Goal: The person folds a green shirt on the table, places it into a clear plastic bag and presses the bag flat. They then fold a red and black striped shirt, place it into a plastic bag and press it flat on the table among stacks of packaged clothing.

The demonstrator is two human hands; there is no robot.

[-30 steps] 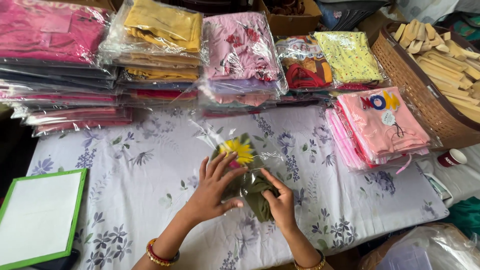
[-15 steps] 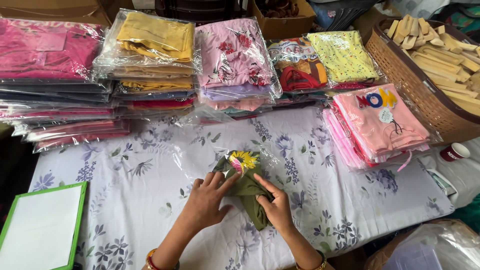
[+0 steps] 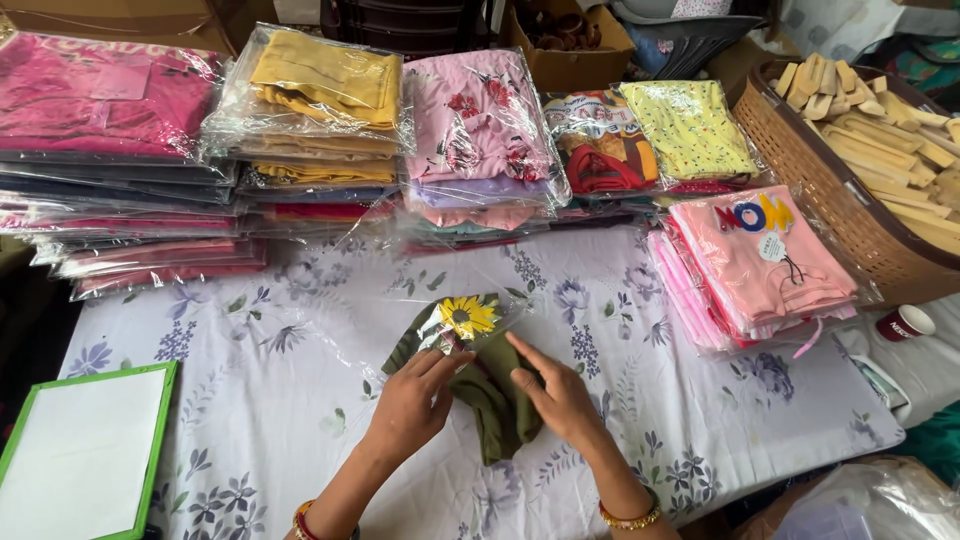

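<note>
Folding an olive top on the flowered cloth

Left hand [image 3: 408,405] lies flat, fingers loose, on the olive garment [image 3: 490,395] with its sunflower print [image 3: 467,316], mid-table. Right hand [image 3: 556,392] presses the other side, open-palmed, pinching nothing. Pink shirts [image 3: 760,255] sit further right.

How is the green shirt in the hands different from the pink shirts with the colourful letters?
The green shirt is olive with a yellow sunflower; the pink shirts are light pink with colourful letters. The green shirt is one crumpled piece under the left hand and right hand; the pink shirts lie flat and neatly stacked, untouched. The green shirt sits mid-table, the pink shirts at the right. Both lie on the flowered tablecloth.
</note>
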